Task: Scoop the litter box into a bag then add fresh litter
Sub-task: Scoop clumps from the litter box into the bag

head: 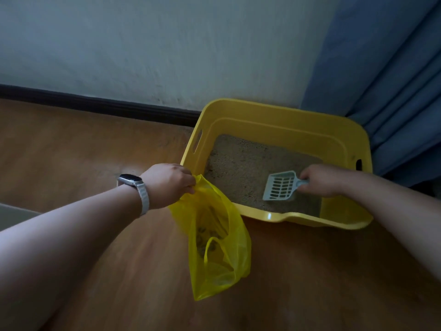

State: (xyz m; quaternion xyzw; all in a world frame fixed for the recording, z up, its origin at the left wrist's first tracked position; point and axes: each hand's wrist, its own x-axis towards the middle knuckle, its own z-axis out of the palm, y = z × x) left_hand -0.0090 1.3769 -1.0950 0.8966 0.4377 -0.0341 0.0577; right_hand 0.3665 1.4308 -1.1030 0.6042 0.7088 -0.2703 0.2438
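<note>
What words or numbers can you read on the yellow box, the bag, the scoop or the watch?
None can be read.
Litter box: plain yellow, no label showing.
Bag: plain yellow plastic, no print.
Scoop: no marking visible.
Watch on the left wrist: its screen is dark, so nothing shows.

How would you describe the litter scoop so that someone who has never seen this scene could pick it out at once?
Find the big yellow litter box on the wooden floor, by the wall and blue curtain. Inside it, over the sandy litter near the front right, the right hand grips the scoop. It is the only pale grey-blue thing there, with a slotted blade.
</note>
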